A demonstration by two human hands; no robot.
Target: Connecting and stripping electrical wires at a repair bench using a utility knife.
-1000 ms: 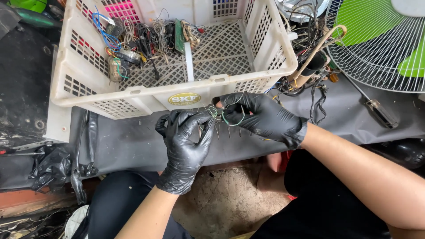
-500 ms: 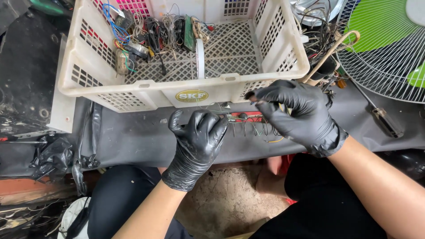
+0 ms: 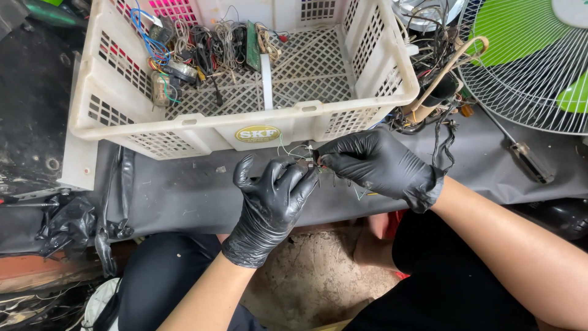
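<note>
— Wires, thin ones: the bundle of thin wires [image 3: 306, 160] hangs between the two gloved hands, just in front of the white crate [image 3: 245, 125], above the dark bench [image 3: 184, 196]. How do you think it will handle?

— Very light and soft, I believe. It bends easily, and the bare ends could break or slip from smooth gloves. Better to pinch it near the small dark part in the middle, not at the loose ends.

— And the hands?

— The right hand [image 3: 373, 165] pinches the bundle with thumb and forefinger at its small dark part. The left hand [image 3: 272, 199] is half curled, fingertips touching the wires from below; whether it really grips them, I cannot tell.

— What is difficult to see?

— The dark part itself is too small to say what it is. Some strands disappear behind the fingers. The fan grille [image 3: 527, 67] is cut off at the edge, and the tangle of cables [image 3: 429, 116] beside the crate is not clear.
</note>
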